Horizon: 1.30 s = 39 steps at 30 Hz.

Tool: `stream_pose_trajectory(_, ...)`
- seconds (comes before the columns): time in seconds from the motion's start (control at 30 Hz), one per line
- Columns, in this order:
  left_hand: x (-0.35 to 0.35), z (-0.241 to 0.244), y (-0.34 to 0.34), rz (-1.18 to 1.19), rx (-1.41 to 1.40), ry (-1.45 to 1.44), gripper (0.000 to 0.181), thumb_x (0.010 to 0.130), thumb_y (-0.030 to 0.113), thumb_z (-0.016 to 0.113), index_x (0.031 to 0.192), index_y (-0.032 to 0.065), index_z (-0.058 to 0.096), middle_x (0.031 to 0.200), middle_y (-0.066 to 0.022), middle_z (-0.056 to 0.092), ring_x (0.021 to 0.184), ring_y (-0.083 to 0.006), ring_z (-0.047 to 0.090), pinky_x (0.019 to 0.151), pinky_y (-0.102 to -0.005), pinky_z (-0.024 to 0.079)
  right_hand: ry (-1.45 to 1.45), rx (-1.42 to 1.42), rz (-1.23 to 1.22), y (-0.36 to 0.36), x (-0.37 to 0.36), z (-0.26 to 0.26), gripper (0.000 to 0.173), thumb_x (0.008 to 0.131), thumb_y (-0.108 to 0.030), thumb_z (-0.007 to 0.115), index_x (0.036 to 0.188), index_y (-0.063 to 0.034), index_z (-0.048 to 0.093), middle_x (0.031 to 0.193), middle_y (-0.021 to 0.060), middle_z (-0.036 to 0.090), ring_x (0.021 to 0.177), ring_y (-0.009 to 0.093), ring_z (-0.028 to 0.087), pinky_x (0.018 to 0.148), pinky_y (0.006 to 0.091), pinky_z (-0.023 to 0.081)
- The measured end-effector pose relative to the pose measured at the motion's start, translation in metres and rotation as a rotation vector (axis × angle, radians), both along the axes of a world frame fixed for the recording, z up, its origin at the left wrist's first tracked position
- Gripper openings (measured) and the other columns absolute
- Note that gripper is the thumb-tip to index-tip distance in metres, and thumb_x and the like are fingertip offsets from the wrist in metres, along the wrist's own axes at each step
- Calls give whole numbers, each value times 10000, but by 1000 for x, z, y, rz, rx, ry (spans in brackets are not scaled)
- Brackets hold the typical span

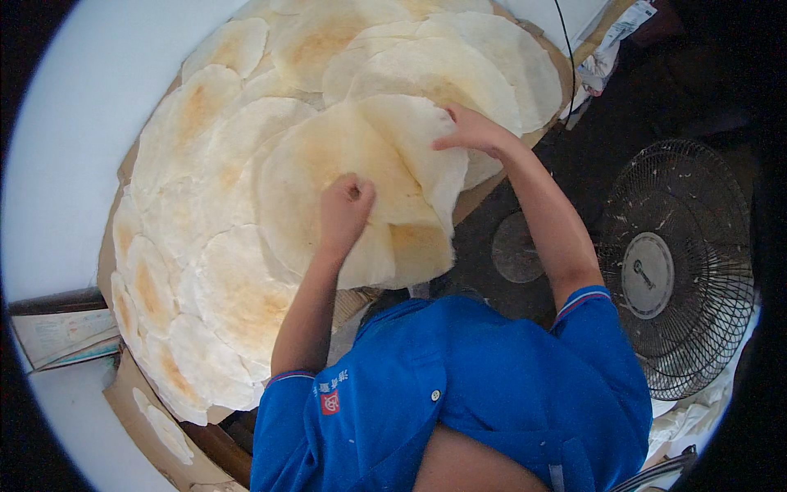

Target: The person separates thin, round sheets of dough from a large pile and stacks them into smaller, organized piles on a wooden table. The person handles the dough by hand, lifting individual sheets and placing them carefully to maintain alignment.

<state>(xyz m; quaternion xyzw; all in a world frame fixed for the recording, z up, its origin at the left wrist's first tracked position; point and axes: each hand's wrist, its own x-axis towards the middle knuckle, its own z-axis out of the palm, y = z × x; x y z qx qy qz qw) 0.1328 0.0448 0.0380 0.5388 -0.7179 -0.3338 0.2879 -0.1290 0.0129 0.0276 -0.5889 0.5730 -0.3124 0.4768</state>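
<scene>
Thin, pale, round flatbread-like sheets with tan patches overlap in a broad layer in front of me. One large sheet [320, 147] lies uppermost at the near right, its right part folded over. My right hand [473, 131] has the far right edge of this sheet between thumb and fingers. Over its middle, my left hand [346, 212] is curled into a loose fist, with a small gap between thumb and forefinger. No object shows in that fist. The near edge of the sheet hangs towards my body, creased, with a browned patch [418, 243].
Brown cardboard [486, 190] shows beneath the layer. To the right stands a fan with a wire guard [648, 277]. A dark cord [569, 55] hangs at the far right. White panels [80, 154] border the left. Another pale sheet [163, 427] lies at lower left.
</scene>
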Motion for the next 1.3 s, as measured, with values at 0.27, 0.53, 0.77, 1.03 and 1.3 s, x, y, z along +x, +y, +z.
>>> stream_pose_trajectory(0.27,-1,-5,18,88,55,35,233,738,179,622,647,-4,508,617,-82,491,599,-168,501,525,-304,375,650,-161,209,-71,61,12,433,670,-316,651,968,-13,566,905,196,593,876,326,562,773,387,434)
stream_pose_trajectory(0.53,0,13,-10,316,409,573,291,791,210,615,947,-33,583,942,-88,597,815,-146,556,714,-257,430,468,-624,123,-32,108,51,240,738,-273,576,839,-56,584,667,156,576,660,297,584,587,399,439)
stream_pose_trajectory(0.77,94,43,-19,309,520,1052,344,869,243,482,1025,-61,528,993,-150,584,891,-220,579,788,-326,467,-406,-90,-470,-26,-22,41,260,809,-228,589,925,3,564,749,57,600,617,117,555,526,258,442)
stream_pose_trajectory(1.03,225,110,-40,485,283,518,191,793,157,570,914,11,554,885,-78,607,816,-163,574,740,-280,457,-415,32,-483,-13,-92,-40,257,805,-200,594,956,6,562,814,64,607,665,131,571,589,263,455)
stream_pose_trajectory(1.3,320,216,-74,385,137,-116,227,822,189,491,903,-6,575,819,-57,603,690,-128,560,639,-264,461,-62,56,-571,-6,-112,-69,281,773,-174,574,961,36,576,865,110,616,752,186,585,656,301,452)
